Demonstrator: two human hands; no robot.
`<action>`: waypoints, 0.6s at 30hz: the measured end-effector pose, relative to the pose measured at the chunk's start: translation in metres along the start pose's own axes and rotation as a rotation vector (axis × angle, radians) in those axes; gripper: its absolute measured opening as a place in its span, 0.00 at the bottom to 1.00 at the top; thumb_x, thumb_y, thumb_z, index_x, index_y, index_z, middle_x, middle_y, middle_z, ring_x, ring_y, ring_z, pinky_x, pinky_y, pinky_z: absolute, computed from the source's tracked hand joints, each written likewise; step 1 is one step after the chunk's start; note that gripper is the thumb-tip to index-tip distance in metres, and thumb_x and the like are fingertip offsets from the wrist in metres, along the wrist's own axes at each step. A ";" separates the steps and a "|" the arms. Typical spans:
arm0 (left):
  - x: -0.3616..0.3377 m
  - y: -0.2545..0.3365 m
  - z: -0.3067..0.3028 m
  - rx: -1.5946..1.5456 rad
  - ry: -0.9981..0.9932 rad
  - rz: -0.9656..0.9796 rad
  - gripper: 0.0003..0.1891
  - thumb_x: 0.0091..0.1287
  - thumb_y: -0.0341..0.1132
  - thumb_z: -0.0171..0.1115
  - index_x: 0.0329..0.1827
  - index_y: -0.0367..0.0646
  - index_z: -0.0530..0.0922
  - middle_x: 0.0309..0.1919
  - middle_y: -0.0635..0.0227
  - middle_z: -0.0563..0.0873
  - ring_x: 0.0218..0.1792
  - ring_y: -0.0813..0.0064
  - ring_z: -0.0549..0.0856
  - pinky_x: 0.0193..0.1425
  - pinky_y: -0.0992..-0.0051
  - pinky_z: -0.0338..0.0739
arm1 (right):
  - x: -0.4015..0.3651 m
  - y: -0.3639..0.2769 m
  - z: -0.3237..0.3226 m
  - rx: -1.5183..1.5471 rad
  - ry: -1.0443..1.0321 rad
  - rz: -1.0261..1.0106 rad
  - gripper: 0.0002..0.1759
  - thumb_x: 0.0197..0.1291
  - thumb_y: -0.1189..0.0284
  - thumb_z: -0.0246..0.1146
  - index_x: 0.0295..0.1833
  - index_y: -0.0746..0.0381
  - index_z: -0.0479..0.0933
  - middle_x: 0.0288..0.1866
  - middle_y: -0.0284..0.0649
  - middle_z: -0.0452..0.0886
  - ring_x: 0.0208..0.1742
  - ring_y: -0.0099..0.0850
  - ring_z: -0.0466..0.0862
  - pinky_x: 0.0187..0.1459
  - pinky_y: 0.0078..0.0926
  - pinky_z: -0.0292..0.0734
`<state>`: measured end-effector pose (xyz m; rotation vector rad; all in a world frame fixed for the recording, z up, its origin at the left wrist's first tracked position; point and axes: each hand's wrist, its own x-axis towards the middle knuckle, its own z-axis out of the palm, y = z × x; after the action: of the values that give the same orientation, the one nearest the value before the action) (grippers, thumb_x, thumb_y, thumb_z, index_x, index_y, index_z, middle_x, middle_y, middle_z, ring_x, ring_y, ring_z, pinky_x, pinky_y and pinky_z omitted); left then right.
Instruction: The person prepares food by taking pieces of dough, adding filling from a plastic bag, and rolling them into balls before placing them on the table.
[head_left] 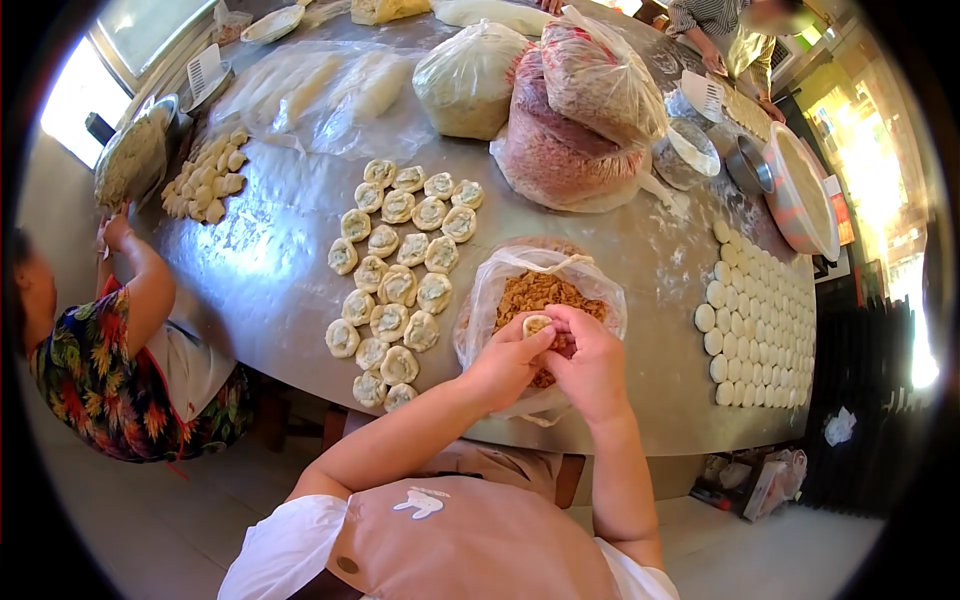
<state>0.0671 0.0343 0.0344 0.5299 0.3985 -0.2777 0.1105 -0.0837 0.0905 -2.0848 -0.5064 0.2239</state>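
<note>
Above an open plastic bag (480, 300) of brown crumbly filling (548, 293), my two hands meet at one small dough bun (537, 325). My left hand (507, 366) closes around it from the left, thumb and fingers against the dough. From the right, my right hand (590, 362) pinches at its edge, fingers bent; the fingertips partly hide one another. Left of the bag, several round, cupped dough pieces (397, 288) with pale centres lie in rows on the metal table (280, 300). Further right stand rows of flat white dough discs (750, 320).
Large tied bags of pinkish (570, 150) and pale filling (468, 80) stand at the back. Dough lumps (207, 175) lie back left beside a person in a floral top (100, 350). A metal bowl (748, 165) and a large tub (800, 190) are back right, near another person (735, 40).
</note>
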 end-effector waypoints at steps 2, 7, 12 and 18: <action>-0.004 0.008 0.004 -0.024 0.027 -0.040 0.12 0.77 0.32 0.49 0.60 0.41 0.71 0.52 0.64 0.79 0.55 0.70 0.79 0.57 0.70 0.76 | -0.004 -0.009 -0.003 0.201 -0.013 0.103 0.20 0.54 0.83 0.67 0.54 0.63 0.79 0.46 0.42 0.85 0.45 0.30 0.86 0.47 0.25 0.82; 0.004 0.000 -0.008 -0.055 -0.008 0.060 0.13 0.77 0.33 0.51 0.60 0.43 0.71 0.51 0.65 0.80 0.51 0.74 0.80 0.52 0.77 0.76 | -0.005 0.009 -0.003 0.206 0.004 0.091 0.20 0.57 0.85 0.64 0.56 0.64 0.77 0.47 0.43 0.86 0.47 0.27 0.86 0.48 0.24 0.82; 0.004 0.001 -0.005 -0.093 -0.034 0.037 0.13 0.77 0.34 0.50 0.61 0.44 0.71 0.52 0.65 0.80 0.52 0.73 0.80 0.55 0.73 0.75 | -0.006 -0.006 0.003 0.056 0.037 0.069 0.20 0.59 0.85 0.63 0.58 0.65 0.76 0.47 0.45 0.86 0.47 0.28 0.86 0.49 0.24 0.81; -0.003 0.004 0.000 -0.066 0.018 0.039 0.13 0.78 0.35 0.50 0.61 0.45 0.70 0.53 0.66 0.78 0.55 0.73 0.77 0.59 0.70 0.72 | -0.009 -0.001 0.007 0.166 0.101 0.048 0.17 0.60 0.83 0.63 0.56 0.65 0.77 0.44 0.45 0.86 0.43 0.29 0.87 0.46 0.24 0.82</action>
<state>0.0656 0.0383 0.0380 0.4756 0.4131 -0.2217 0.1003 -0.0818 0.0871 -1.9368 -0.3644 0.1809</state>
